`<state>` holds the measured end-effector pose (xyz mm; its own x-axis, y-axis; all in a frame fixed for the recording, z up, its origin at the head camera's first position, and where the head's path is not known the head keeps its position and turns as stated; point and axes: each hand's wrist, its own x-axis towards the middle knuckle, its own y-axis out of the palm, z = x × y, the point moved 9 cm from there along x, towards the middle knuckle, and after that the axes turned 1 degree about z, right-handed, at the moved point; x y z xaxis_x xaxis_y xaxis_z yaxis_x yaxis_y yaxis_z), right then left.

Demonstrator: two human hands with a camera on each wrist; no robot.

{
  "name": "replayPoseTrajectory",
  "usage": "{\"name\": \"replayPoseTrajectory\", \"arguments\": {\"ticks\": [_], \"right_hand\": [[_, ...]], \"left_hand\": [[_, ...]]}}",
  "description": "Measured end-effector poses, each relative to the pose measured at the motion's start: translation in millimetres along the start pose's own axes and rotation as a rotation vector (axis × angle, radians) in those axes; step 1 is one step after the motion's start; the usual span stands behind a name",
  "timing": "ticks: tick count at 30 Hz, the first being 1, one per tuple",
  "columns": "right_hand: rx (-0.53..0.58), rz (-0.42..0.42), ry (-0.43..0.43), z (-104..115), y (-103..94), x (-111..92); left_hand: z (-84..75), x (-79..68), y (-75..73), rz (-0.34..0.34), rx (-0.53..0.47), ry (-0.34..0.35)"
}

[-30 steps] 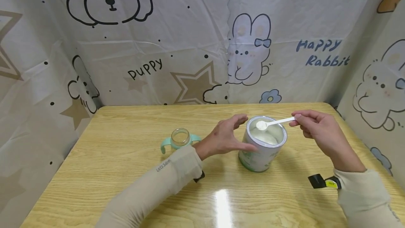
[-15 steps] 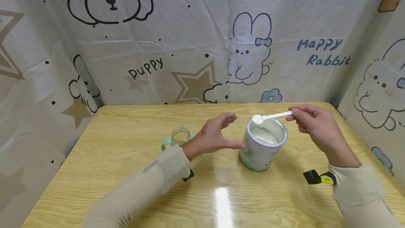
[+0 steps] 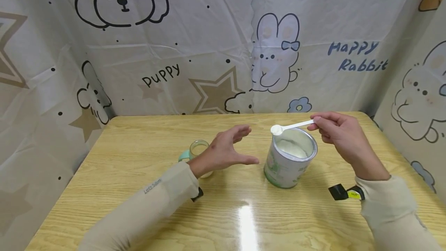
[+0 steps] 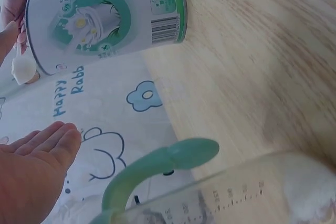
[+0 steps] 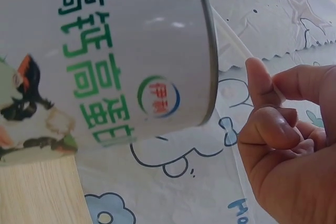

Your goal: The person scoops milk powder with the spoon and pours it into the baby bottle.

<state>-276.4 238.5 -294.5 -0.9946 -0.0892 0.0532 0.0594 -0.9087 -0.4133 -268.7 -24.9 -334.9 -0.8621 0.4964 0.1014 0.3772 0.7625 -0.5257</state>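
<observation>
My right hand (image 3: 343, 140) pinches the handle end of a white measuring scoop (image 3: 277, 130), whose bowl is full of white powder. The bowl is level above the left rim of an open milk powder can (image 3: 283, 169), which holds pale powder. Left of the can, my left hand (image 3: 223, 150) hovers with thumb and fingers spread, holding nothing. Partly behind the left wrist stands a baby bottle (image 3: 198, 148), uncapped, with mint-green handles. In the left wrist view, white powder (image 4: 310, 195) lies at the bottom of the bottle, past its printed scale.
The wooden table (image 3: 139, 134) carries the can and bottle. A cloth curtain (image 3: 209, 42) printed with cartoons surrounds its back and sides. Bands with small black devices (image 3: 338, 192) sit at both wrists.
My left hand has drawn away from the can, leftward toward the bottle. The filled scoop in my right hand has moved left and up, from over the can's opening to its left rim.
</observation>
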Motion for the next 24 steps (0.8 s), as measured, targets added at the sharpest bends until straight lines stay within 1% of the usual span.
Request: {"name": "replayPoseTrajectory", "arguments": {"ticks": [8,17,24], "right_hand": [[0.031,0.009,-0.005,4.8,7.7,3.3],[0.043,0.027,-0.017,14.9,16.8,4.9],[0.019,0.03,-0.003,21.0,22.7,6.5]], "left_hand": [[0.6,-4.5,-12.0,-0.009,0.006,0.0],[4.2,-14.5,-26.5,-0.022,0.014,0.0],[9.1,-21.2,-36.7,-0.029,0.014,-0.008]]}}
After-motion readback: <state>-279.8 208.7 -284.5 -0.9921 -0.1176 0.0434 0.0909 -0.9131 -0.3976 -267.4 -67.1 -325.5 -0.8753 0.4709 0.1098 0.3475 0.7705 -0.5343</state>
